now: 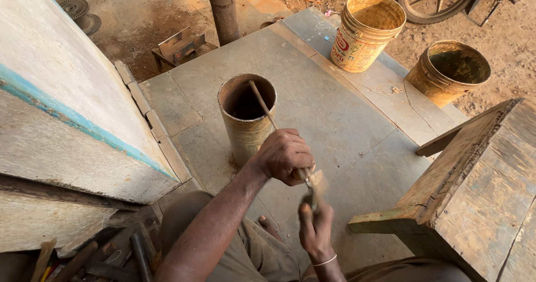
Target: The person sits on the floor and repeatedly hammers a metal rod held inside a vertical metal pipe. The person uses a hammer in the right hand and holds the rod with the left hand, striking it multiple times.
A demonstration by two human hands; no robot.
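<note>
While our left hand point(283, 156) grips the thin stick point(262, 106), its long axis slants far-left into the metal cylinder point(247, 120); our right hand point(314, 226), blurred, pinches something below, nearer us.

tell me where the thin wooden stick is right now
In the head view, the thin wooden stick slants from the left hand into the rusty metal cylinder, centre frame.

Beside the rusty, matt metal cylinder point(246, 116), a thin wooden stick point(262, 104) was seen; beyond it, worn plastic buckets point(365, 30); right, rough weathered wood bench point(480, 192).
</note>
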